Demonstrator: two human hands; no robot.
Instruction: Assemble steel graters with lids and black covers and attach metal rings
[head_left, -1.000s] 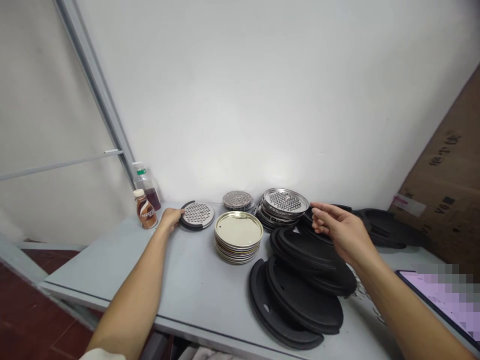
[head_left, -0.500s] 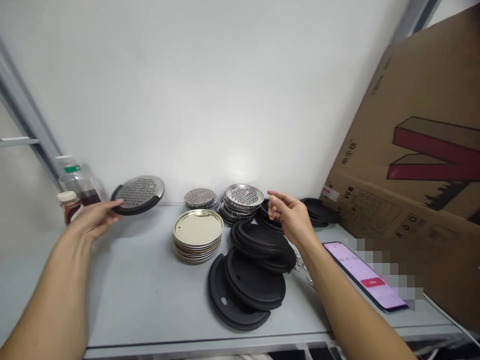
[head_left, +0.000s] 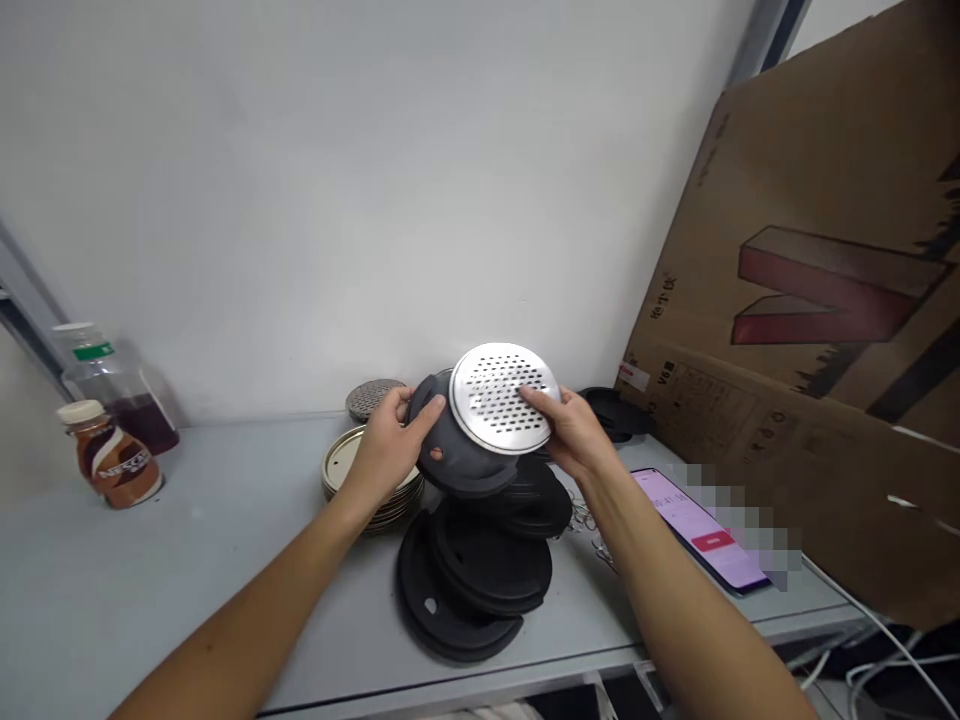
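Observation:
My left hand [head_left: 394, 435] grips the left edge of a round black holder [head_left: 465, 465], thumb on top. A small hole shows in its face near the thumb. My right hand [head_left: 574, 425] pinches a shiny round grater disc [head_left: 504, 398] full of rows of slots. The disc is tilted and overlaps the right part of the holder; whether they touch I cannot tell. Below them lie several black round holders [head_left: 491, 565], overlapping on the table. A stack of gold-coloured round plates [head_left: 341, 460] stands partly behind my left wrist. Another grater disc [head_left: 367, 398] shows behind it.
A jar with a brown label [head_left: 120, 460] and a clear bottle of dark liquid [head_left: 146, 415] stand at the left. Metal rings [head_left: 581, 515] and a phone [head_left: 705, 530] lie right. A large cardboard box [head_left: 810, 400] leans there; more black pieces [head_left: 619, 412] lie behind.
My left hand has come from the far left to the middle with the black holder. My right hand now has a grater disc between its fingers. The view has shifted slightly right.

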